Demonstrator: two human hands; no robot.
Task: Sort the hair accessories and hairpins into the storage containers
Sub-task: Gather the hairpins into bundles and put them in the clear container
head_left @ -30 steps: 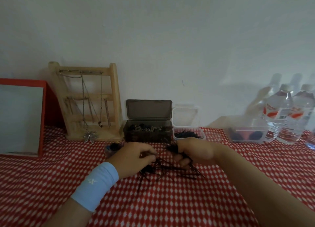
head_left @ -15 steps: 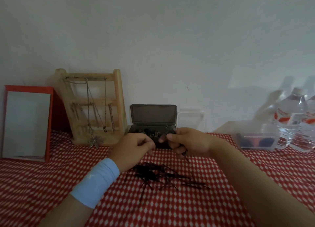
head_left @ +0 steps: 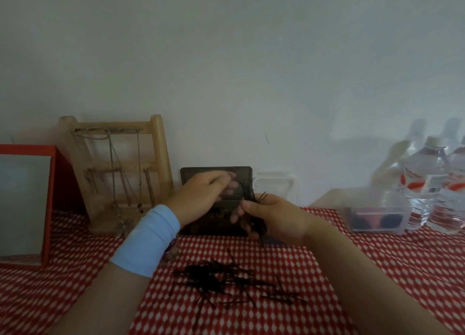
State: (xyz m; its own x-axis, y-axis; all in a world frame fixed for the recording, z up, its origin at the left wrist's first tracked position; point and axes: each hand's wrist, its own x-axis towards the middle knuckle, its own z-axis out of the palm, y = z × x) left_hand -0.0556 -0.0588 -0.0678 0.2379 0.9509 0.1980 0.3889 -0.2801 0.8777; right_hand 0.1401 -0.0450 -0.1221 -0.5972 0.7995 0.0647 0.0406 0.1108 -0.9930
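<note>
Meeting seemingly grey wall, checked cloth

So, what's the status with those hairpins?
Right hand grips a hairpin bunch; left hand pinches one pin from it. Loose hairpin pile lies on tablecloth. Dark box open behind hands, nothing blocking.

Hairpin pile btwn forearms.

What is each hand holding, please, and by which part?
Right hand: a bunch of thin black metal hairpins, gripped mid-length; left hand: fingers seem to pinch one pin by its end.
</note>
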